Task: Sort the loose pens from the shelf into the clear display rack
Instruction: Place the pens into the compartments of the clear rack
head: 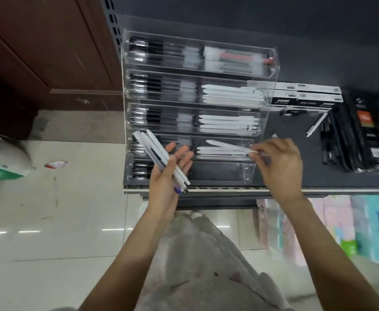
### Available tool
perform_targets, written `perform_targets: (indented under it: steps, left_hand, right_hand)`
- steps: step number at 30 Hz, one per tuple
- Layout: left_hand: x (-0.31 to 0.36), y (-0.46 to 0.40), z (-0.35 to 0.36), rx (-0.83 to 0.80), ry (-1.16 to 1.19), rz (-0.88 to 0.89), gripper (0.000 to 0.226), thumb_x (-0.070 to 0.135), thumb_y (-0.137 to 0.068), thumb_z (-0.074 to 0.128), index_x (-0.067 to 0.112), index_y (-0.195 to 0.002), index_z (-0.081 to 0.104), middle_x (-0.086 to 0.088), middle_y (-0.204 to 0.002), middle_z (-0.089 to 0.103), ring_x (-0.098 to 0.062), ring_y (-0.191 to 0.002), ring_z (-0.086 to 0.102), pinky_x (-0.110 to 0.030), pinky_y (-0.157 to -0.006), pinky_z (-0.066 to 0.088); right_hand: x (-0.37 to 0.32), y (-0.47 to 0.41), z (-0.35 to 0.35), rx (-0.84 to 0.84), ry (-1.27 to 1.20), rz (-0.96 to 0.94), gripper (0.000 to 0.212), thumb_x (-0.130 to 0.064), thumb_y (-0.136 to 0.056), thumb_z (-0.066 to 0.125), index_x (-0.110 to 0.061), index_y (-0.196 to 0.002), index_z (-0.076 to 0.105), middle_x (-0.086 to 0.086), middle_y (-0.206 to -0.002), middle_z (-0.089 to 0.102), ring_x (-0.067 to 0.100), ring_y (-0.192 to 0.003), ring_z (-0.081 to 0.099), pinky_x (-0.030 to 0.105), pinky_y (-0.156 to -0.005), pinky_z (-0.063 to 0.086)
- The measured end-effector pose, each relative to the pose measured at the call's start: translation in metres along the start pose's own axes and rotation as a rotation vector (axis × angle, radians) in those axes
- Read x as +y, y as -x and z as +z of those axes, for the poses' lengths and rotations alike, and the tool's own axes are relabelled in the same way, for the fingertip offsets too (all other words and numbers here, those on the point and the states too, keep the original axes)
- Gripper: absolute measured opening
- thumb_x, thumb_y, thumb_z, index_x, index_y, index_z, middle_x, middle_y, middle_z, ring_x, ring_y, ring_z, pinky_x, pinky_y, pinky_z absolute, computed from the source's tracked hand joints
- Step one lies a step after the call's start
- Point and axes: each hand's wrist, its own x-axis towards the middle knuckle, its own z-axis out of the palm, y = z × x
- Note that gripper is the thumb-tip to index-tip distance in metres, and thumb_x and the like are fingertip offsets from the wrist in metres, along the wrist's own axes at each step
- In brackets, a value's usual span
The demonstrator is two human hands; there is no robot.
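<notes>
A bundle of white pens (161, 159) was gripped loosely in the left hand (168, 173), fingers half open, tips fanned toward 10 o'clock, in front of the clear display rack (195, 108). At 3 o'clock from it, the right hand (278, 162) was pinched on the end of 1 white pen (228, 146), lying tilted across the others in the right compartment of the 4th tier. The placing step was judged to be in hand. Below that tier, the right compartment of the lowest tier was seen without pens. On the dark shelf (291, 131), toward 2 o'clock, 1 loose pen (316, 124) was left beside black packages (363, 135). Next, the tilted pen would need levelling and releasing, then another drawn from the bundle.
</notes>
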Motion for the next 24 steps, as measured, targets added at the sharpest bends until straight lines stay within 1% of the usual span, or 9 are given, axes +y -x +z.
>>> perform_targets:
  steps: [2, 4, 6, 8, 11, 14, 17, 20, 24]
  left_hand:
    - [0.004, -0.003, -0.004, 0.02, 0.03, -0.002, 0.025, 0.008, -0.1, 0.037, 0.014, -0.119, 0.053, -0.004, -0.102, 0.072, -0.019, -0.098, 0.068, -0.032, -0.093, 0.052]
    - [0.007, -0.006, -0.006, 0.044, 0.062, -0.007, 0.025, 0.007, -0.1, 0.038, 0.014, -0.118, 0.054, -0.004, -0.1, 0.072, -0.018, -0.094, 0.069, -0.032, -0.091, 0.054]
    - [0.009, -0.008, -0.007, 0.061, 0.085, 0.001, 0.025, 0.007, -0.099, 0.038, 0.013, -0.118, 0.054, -0.004, -0.099, 0.072, -0.017, -0.094, 0.069, -0.032, -0.088, 0.054]
    - [0.012, -0.007, -0.007, 0.062, 0.085, 0.013, 0.025, 0.006, -0.099, 0.038, 0.012, -0.117, 0.054, -0.003, -0.098, 0.072, -0.018, -0.094, 0.069, -0.032, -0.089, 0.054]
    - [0.015, -0.006, -0.006, 0.05, 0.071, 0.016, 0.025, 0.006, -0.099, 0.038, 0.011, -0.118, 0.054, -0.003, -0.096, 0.072, -0.018, -0.094, 0.069, -0.031, -0.088, 0.055]
    - [0.016, -0.005, 0.0, 0.056, 0.054, 0.001, 0.024, 0.006, -0.099, 0.039, 0.01, -0.118, 0.053, -0.003, -0.095, 0.072, -0.018, -0.092, 0.069, -0.029, -0.083, 0.056]
    - [0.016, -0.005, 0.007, 0.045, 0.055, -0.007, 0.024, 0.005, -0.099, 0.038, 0.01, -0.117, 0.054, -0.005, -0.096, 0.07, -0.017, -0.09, 0.069, -0.029, -0.081, 0.056]
    - [0.014, -0.006, 0.013, 0.037, 0.057, -0.028, 0.025, 0.006, -0.099, 0.038, 0.012, -0.115, 0.056, -0.004, -0.097, 0.071, -0.015, -0.089, 0.07, -0.029, -0.085, 0.056]
    - [0.012, -0.005, 0.018, 0.01, 0.082, -0.083, 0.028, 0.006, -0.1, 0.037, 0.012, -0.118, 0.057, -0.002, -0.097, 0.072, -0.014, -0.089, 0.07, -0.029, -0.084, 0.056]
  right_hand:
    - [0.003, -0.014, 0.007, -0.033, 0.093, -0.1, 0.008, -0.01, -0.074, 0.076, -0.01, -0.079, 0.07, 0.006, -0.08, 0.067, 0.029, -0.076, 0.058, 0.034, -0.068, 0.05]
    - [0.005, -0.027, 0.021, -0.113, 0.191, -0.201, 0.013, -0.006, -0.069, 0.079, -0.012, -0.073, 0.069, 0.003, -0.074, 0.065, 0.026, -0.072, 0.06, 0.03, -0.059, 0.051]
    - [0.003, -0.035, 0.03, -0.191, 0.336, -0.306, 0.022, -0.001, -0.057, 0.08, -0.015, -0.067, 0.066, 0.0, -0.067, 0.061, 0.019, -0.066, 0.059, 0.025, -0.048, 0.045]
    - [0.001, -0.039, 0.031, -0.239, 0.474, -0.368, 0.03, 0.004, -0.047, 0.078, -0.016, -0.064, 0.063, -0.002, -0.063, 0.058, 0.016, -0.06, 0.056, 0.023, -0.043, 0.038]
    - [0.002, -0.033, 0.032, -0.295, 0.519, -0.437, 0.034, 0.007, -0.037, 0.072, -0.015, -0.061, 0.06, -0.001, -0.06, 0.055, 0.017, -0.053, 0.054, 0.021, -0.042, 0.031]
    - [0.007, -0.029, 0.04, -0.336, 0.522, -0.436, 0.038, 0.008, -0.038, 0.076, -0.015, -0.063, 0.058, 0.0, -0.056, 0.052, 0.018, -0.048, 0.052, 0.02, -0.041, 0.027]
    - [0.005, -0.031, 0.044, -0.325, 0.489, -0.432, 0.037, 0.011, -0.038, 0.074, -0.013, -0.063, 0.06, 0.001, -0.054, 0.054, 0.017, -0.045, 0.052, 0.019, -0.039, 0.032]
    - [0.004, -0.029, 0.046, -0.316, 0.497, -0.435, 0.034, 0.01, -0.039, 0.074, -0.014, -0.06, 0.062, 0.0, -0.057, 0.056, 0.016, -0.05, 0.053, 0.02, -0.04, 0.036]
    - [0.004, -0.026, 0.051, -0.321, 0.533, -0.413, 0.036, 0.011, -0.035, 0.073, -0.014, -0.055, 0.057, 0.0, -0.052, 0.052, 0.015, -0.045, 0.049, 0.019, -0.04, 0.027]
